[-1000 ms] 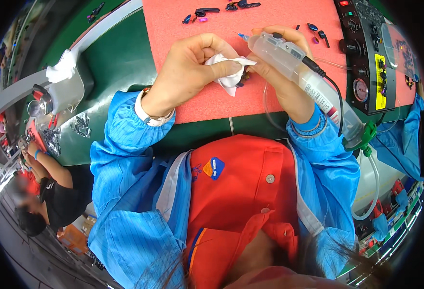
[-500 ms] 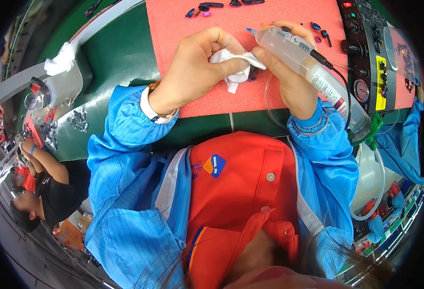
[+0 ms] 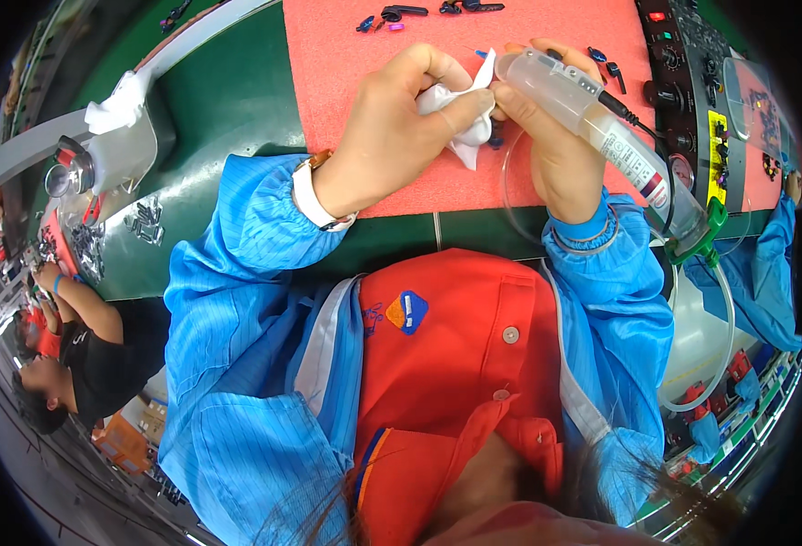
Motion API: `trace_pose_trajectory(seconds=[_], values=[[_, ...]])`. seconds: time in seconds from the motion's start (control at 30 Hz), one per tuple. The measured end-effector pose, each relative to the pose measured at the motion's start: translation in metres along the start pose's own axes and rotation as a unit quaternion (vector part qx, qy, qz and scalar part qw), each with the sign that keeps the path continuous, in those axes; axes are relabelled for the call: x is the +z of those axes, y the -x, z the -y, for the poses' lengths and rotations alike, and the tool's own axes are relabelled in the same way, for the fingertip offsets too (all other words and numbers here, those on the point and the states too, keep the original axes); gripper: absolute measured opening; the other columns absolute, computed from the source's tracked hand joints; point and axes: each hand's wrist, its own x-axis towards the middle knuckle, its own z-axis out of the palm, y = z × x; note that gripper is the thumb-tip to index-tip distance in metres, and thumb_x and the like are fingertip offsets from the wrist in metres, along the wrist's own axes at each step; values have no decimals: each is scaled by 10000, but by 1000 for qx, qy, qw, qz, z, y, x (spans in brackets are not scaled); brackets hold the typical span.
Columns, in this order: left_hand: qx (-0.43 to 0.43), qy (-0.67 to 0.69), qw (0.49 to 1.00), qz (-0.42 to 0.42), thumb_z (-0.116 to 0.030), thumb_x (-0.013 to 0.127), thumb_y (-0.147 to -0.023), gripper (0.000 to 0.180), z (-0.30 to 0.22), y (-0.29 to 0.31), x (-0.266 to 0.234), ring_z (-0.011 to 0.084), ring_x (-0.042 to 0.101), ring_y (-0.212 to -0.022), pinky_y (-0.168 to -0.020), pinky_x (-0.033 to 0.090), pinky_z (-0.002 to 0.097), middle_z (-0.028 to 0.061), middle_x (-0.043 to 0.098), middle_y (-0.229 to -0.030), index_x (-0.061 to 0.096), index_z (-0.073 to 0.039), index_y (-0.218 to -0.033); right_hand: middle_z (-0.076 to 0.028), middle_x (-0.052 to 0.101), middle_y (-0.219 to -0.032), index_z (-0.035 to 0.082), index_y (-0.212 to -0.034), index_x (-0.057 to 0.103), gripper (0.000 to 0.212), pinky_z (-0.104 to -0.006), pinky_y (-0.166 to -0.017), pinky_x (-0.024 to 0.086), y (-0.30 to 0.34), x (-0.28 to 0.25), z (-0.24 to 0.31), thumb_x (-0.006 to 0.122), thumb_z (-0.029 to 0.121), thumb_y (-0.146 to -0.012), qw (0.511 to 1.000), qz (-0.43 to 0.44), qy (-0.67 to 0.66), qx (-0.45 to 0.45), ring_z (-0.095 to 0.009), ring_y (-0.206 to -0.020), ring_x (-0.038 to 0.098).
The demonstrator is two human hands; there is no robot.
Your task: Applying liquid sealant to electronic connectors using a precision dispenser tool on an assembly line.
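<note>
My left hand (image 3: 378, 136) pinches a crumpled white wiping cloth (image 3: 468, 150) between thumb and fingers. One corner of the cloth sticks up beside the blue needle tip of a translucent dispensing syringe (image 3: 621, 153). Wrapped round the barrel of that syringe is my right hand (image 3: 560, 150), with the tip slanting up and left. Both hands are close together over a pink foam mat (image 3: 342, 55). Whether the cloth touches the needle cannot be made out. Small dark parts (image 3: 496, 136) lie partly hidden beneath the hands.
Dark earphone-like pieces (image 3: 404, 13) lie along the mat's far edge, others (image 3: 612, 71) right of my hand. A black control box (image 3: 670, 86) with knobs stands at right. A clear bottle (image 3: 119, 150) is at left. A hose (image 3: 727, 328) and cable trail from the syringe.
My left hand has shifted slightly right and up with the cloth, bringing it against the syringe's tip end. The syringe has moved a little to the right.
</note>
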Motion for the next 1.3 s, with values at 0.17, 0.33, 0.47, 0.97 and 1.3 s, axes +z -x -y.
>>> trace_pose_trajectory(seconds=[0.17, 0.33, 0.47, 0.97, 1.3], values=[[-15, 22, 997, -74, -64, 597, -798, 137, -18, 6, -11, 112, 596, -610, -444, 480, 220, 82, 597, -694, 501, 21, -845, -142, 521, -1051, 24, -1138, 379, 459, -274, -685, 480, -1, 1, 3, 602, -42, -742, 999, -31, -23, -9, -190, -824, 570], [-151, -18, 988, 8, -127, 604, -805, 144, -35, 27, -32, 83, 556, -555, -426, 448, 210, 56, 592, -676, 555, 5, -778, -142, 517, -1051, 24, -1134, 379, 459, -276, -674, 483, 0, 2, 7, 607, -38, -741, 999, -43, -25, -9, -193, -810, 575], [-44, -189, 978, 79, -160, 641, -767, 176, -32, 27, -38, 134, 560, -587, -515, 458, 247, 93, 595, -743, 583, 6, -761, -139, 516, -1048, 25, -1136, 375, 463, -281, -675, 483, 0, 4, 7, 605, -41, -740, 998, -45, -34, -9, -192, -808, 576], [38, -172, 984, -25, -158, 672, -686, 254, -16, -5, -21, 182, 582, -626, -562, 462, 280, 98, 589, -685, 561, -19, -868, -150, 484, -1100, 24, -1157, 350, 435, -339, -749, 488, 5, 7, 8, 548, -51, -776, 995, -34, 50, -76, -234, -881, 576], [20, -744, 561, -361, -136, 563, -709, 172, -7, -92, -238, 352, 602, -765, -638, 493, 388, 190, 607, -771, 601, -26, -835, -161, 481, -1090, 27, -1143, 354, 415, -350, -707, 510, 0, 8, 18, 564, -9, -788, 996, -58, 23, -57, -248, -866, 587]])
